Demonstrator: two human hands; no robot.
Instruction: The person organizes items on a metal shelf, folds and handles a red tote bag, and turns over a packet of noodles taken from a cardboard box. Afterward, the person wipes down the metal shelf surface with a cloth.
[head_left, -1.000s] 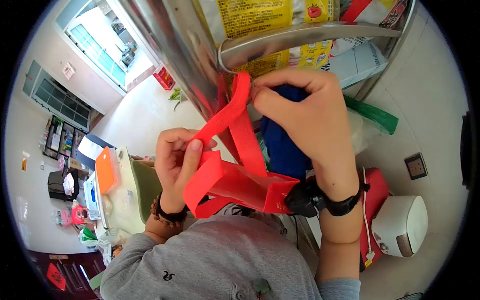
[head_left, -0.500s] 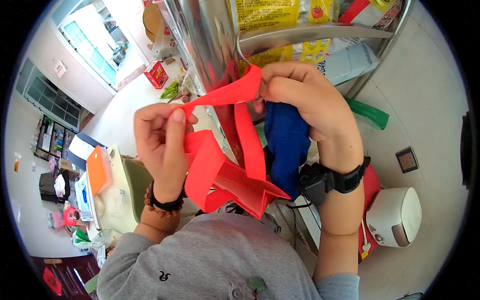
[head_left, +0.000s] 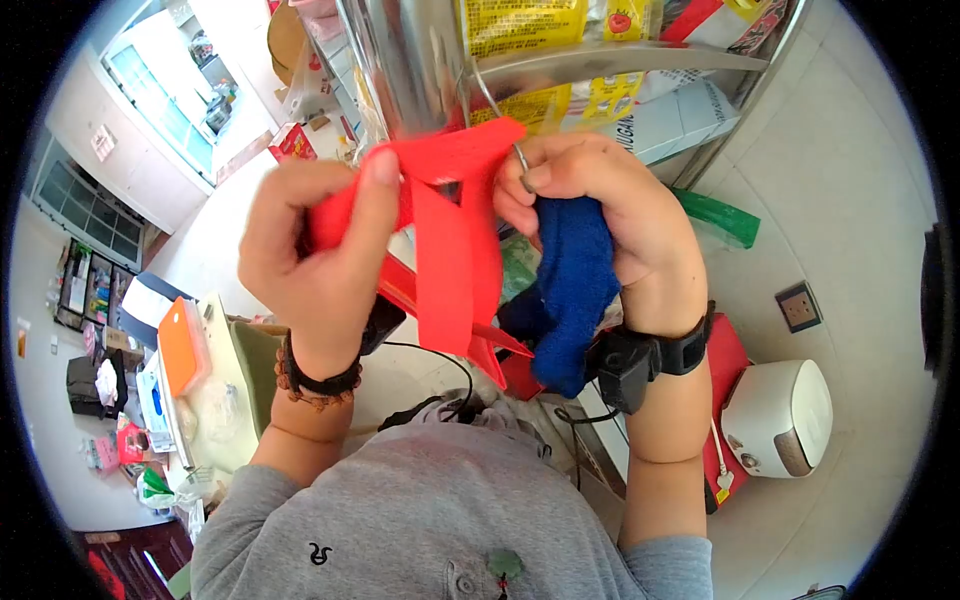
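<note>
A red bag [head_left: 445, 270] hangs by its strap from my left hand [head_left: 325, 240], whose thumb and fingers are closed on the strap. The strap stretches right to a thin metal hook [head_left: 487, 88] on the shelf's rail. My right hand [head_left: 590, 190] pinches the lower end of that hook between thumb and fingers. Just under my right hand hangs a blue cloth [head_left: 575, 290], beside the bag. Whether the fingers of my right hand also touch the cloth is hidden.
A metal rack [head_left: 610, 62] with yellow packets stands in front. At right are a green bag [head_left: 720, 218], a wall socket [head_left: 798, 306] and a white appliance [head_left: 780, 418] on a red box. A table [head_left: 235, 385] with an orange-lidded container [head_left: 180, 345] is at left.
My left hand has moved left and up with the strap, gathering more of it. The bag has swung more upright. The hook's end now shows in my right hand, away from the rail.
</note>
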